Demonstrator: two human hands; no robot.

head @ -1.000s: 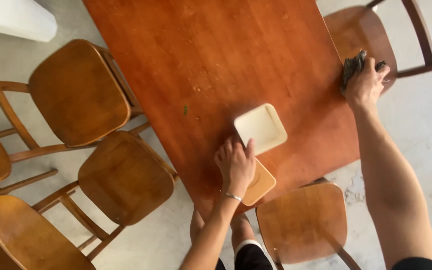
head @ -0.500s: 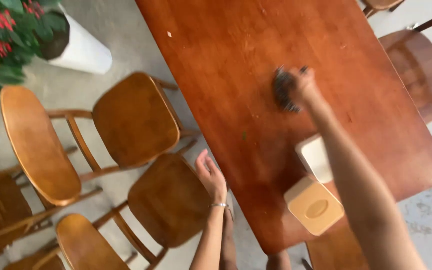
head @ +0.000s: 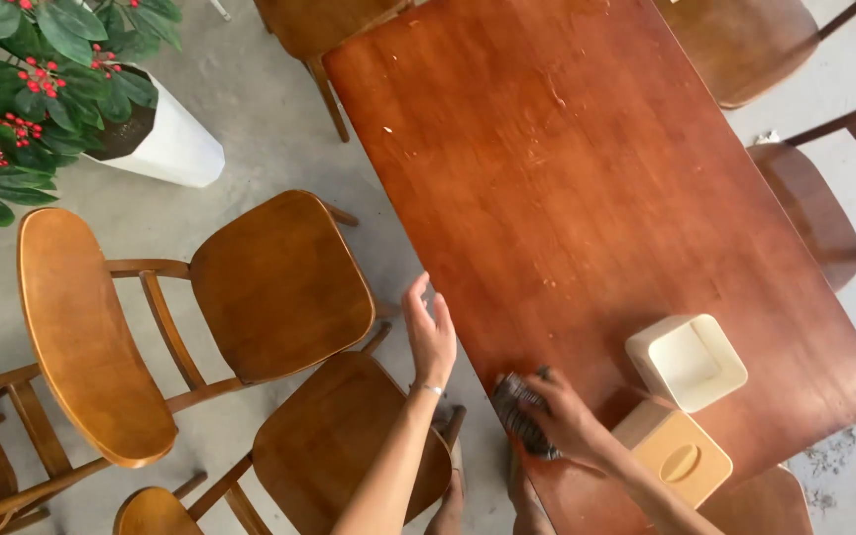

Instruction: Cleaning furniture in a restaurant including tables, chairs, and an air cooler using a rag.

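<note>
My right hand presses a dark grey cloth onto the near left edge of the reddish wooden table. My left hand is held out flat with fingers apart just off the table's left edge, above a wooden chair seat, holding nothing. A cream square container stands on the table right of my right hand. A tan wooden box with an oval slot sits next to it, close to my right forearm.
Wooden chairs stand to the left and to the right of the table. A white planter with a green, red-berried plant stands at top left on the grey concrete floor. Small crumbs dot the table top.
My right hand has drawn the cloth from the middle of the table back to its near left edge. My left hand stays open beside the table. The view has shifted.
</note>
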